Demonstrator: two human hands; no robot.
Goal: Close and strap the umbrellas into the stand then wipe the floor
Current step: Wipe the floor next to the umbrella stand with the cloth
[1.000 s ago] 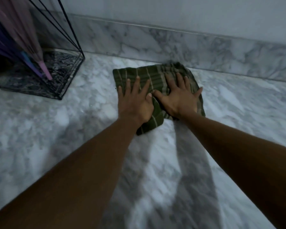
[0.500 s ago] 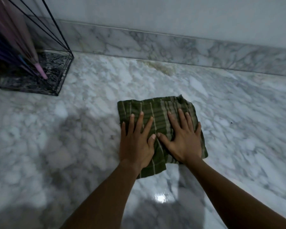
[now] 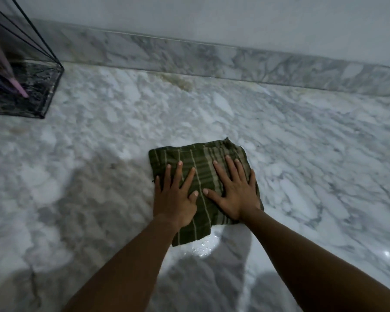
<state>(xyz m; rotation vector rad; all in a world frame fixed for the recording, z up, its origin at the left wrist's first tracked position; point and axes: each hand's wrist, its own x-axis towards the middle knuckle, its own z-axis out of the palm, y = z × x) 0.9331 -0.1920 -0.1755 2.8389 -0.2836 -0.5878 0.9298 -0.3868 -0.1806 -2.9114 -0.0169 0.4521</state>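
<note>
A folded green striped cloth (image 3: 200, 158) lies flat on the white marble floor (image 3: 99, 143). My left hand (image 3: 175, 197) presses on its left half with fingers spread straight. My right hand (image 3: 234, 192) presses flat on its right half the same way, thumbs almost meeting. At the far left stands the black wire umbrella stand (image 3: 47, 91), with a closed pink umbrella's tip (image 3: 20, 90) resting on its dark base. Small water droplets (image 3: 204, 246) shine on the floor just behind the cloth.
A marble skirting (image 3: 212, 61) runs along the wall at the back. A yellowish stain (image 3: 180, 83) marks the floor beside the skirting, beyond the cloth. Open floor stretches to the right and left of my arms.
Both hands have dragged the cloth back from the skirting toward me across the floor. The stain by the skirting, covered by the cloth a second ago, now shows.
</note>
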